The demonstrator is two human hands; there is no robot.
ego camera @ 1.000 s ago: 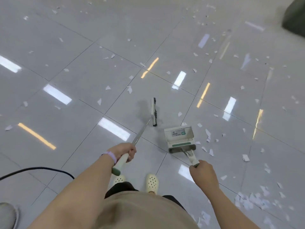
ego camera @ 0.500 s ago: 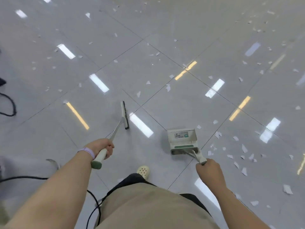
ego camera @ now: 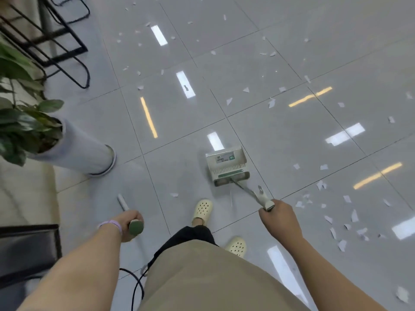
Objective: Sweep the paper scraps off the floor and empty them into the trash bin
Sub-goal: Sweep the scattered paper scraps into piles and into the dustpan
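Paper scraps [ego camera: 323,185] lie scattered over the tiled floor [ego camera: 292,135], thickest to the person's right, and the dustpan [ego camera: 226,167] looks empty. The right hand [ego camera: 277,217] grips the dustpan's handle; the left hand [ego camera: 129,223] is wrapped round the broom handle [ego camera: 134,227], its brush out of view. The person would do best to set the pan's lip flat beside the dense patch and sweep in short, low strokes.

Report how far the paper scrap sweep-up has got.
Done: nothing visibly; the dustpan looks empty. In hand: the left hand grips the broom handle, its head out of view; the right hand holds the dustpan's handle, pan on the floor. Left: paper scraps lie all over the tiles, thickest at right. No trash bin is in view.
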